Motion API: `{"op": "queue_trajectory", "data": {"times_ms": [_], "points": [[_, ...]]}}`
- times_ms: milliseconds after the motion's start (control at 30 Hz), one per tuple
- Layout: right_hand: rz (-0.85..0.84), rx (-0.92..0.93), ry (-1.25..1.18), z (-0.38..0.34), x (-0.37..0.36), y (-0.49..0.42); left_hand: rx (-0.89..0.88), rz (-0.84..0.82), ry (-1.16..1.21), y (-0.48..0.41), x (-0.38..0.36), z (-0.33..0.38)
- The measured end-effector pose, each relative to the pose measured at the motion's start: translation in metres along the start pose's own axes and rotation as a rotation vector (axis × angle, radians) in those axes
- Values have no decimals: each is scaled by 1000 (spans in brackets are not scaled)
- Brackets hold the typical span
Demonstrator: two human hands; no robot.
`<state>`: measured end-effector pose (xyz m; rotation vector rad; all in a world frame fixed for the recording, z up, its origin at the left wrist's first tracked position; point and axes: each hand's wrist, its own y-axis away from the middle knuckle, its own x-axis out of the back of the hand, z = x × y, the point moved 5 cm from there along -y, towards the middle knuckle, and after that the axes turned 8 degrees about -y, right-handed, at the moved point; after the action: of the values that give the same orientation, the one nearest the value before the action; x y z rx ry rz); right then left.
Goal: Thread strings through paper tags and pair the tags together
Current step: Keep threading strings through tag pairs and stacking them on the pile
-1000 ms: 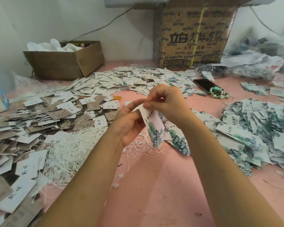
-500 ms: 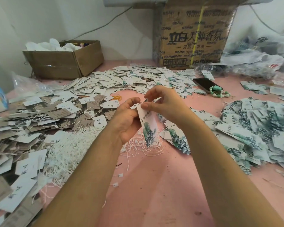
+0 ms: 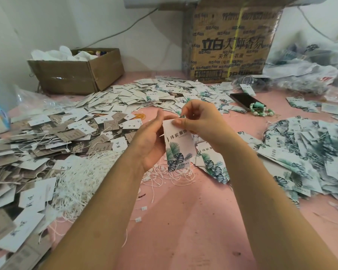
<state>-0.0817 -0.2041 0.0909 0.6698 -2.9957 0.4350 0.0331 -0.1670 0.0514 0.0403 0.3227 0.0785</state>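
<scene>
A white paper tag with green and blue leaf print hangs upright above the pink table, printed face toward me. My right hand pinches its top edge between thumb and fingers. My left hand is beside the tag's left edge, fingers straight and pointing up, palm toward the tag. A tangle of white strings lies on the table to the left, with loose strands right under the tag.
Heaps of tags cover the pink table: brown and white ones on the left, leaf-printed ones on the right, mixed ones behind. A phone with beads, a small open carton and a big printed carton stand at the back.
The tag has turned its printed face toward me. My left hand's fingers have opened and straightened beside it, while my right hand keeps its pinch on the top edge.
</scene>
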Motion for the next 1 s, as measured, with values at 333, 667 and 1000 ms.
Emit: {"op": "queue_trajectory", "data": {"times_ms": [333,667,1000], "points": [[184,174,53,-8,4,0,-282,170,-307,7,4,16],[308,243,183,-16,10,0,-300,225,-312,8,8,21],[228,332,332,-13,-9,-2,-295,213,-287,11,3,23]]}}
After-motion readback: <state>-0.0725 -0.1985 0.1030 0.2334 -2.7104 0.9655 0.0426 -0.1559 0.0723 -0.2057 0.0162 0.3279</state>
